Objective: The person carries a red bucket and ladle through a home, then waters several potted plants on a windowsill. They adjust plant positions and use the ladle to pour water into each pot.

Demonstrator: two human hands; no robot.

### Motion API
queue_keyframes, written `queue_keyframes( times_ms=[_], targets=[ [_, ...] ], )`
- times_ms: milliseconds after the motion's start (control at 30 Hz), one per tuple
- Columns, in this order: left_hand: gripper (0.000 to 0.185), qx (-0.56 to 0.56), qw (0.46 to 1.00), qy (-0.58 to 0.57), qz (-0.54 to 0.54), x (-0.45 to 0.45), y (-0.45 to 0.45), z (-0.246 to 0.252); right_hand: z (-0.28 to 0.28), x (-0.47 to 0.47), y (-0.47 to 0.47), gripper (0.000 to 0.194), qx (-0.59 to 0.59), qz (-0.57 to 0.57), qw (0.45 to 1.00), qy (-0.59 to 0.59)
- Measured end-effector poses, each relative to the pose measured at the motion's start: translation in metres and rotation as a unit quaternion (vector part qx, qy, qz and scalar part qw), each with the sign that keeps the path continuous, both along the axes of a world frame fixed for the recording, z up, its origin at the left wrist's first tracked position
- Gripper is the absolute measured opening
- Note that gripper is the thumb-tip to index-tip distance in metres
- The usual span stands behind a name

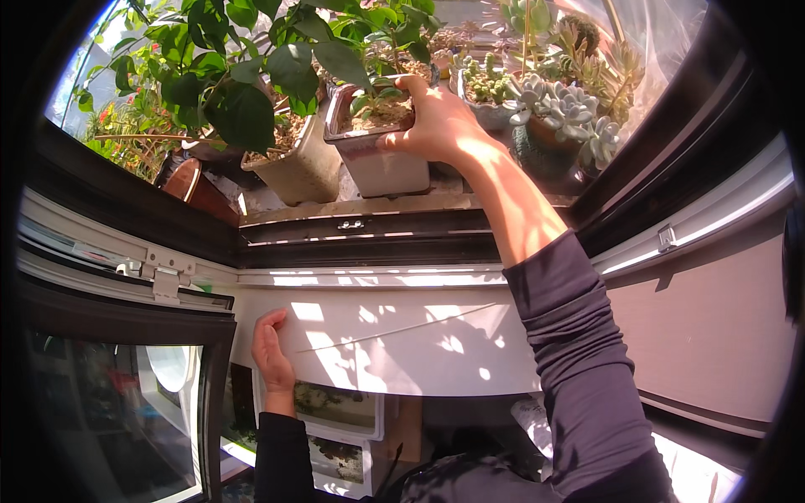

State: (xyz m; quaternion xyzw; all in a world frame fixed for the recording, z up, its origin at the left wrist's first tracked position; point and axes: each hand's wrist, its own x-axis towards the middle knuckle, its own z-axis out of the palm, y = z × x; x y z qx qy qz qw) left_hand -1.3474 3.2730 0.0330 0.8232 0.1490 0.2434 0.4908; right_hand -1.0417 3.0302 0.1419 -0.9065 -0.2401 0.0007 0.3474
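Reaching out through an open window, my right hand (434,122) grips the right side of a square plant pot (390,166). Its thumb is at the front rim and its fingers are over the far rim. Soil and a small green seedling (375,99) fill the top of this pot, which stands on the outer ledge. Lower down, my left hand (273,352) is held with loosely curled fingers above the left end of the white windowsill (402,358). Nothing shows in it. A thin stick (402,328) lies slanting across the sill.
Left of the held pot stands another square pot (295,160) under large-leaved branches (242,116). Potted succulents (556,104) crowd the right. A dark window frame (371,245) separates ledge and sill. The opened window sash (126,409) is at lower left; white containers (343,465) sit below the sill.
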Motion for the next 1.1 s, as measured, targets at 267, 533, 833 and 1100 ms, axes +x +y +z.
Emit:
queue_keyframes(
  times_ms=[267, 533, 833, 1100],
  targets=[
    [0.036, -0.025, 1.0, -0.002, 0.003, -0.003, 0.006, -0.005, -0.01, 0.012, 0.003, 0.109, 0.049, 0.009, 0.997, 0.064],
    [0.034, -0.018, 1.0, -0.007, -0.009, 0.0, 0.004, -0.002, -0.018, 0.082, -0.003, 0.029, 0.175, -0.057, 0.964, 0.192],
    [0.031, -0.01, 1.0, -0.003, -0.006, -0.001, 0.002, 0.003, -0.008, 0.112, 0.018, 0.021, -0.028, 0.022, 0.997, 0.074],
    [0.032, -0.002, 1.0, -0.002, -0.012, 0.0, -0.001, 0.003, 0.005, 0.093, 0.019, 0.026, -0.042, -0.025, 0.993, 0.108]
  ],
)
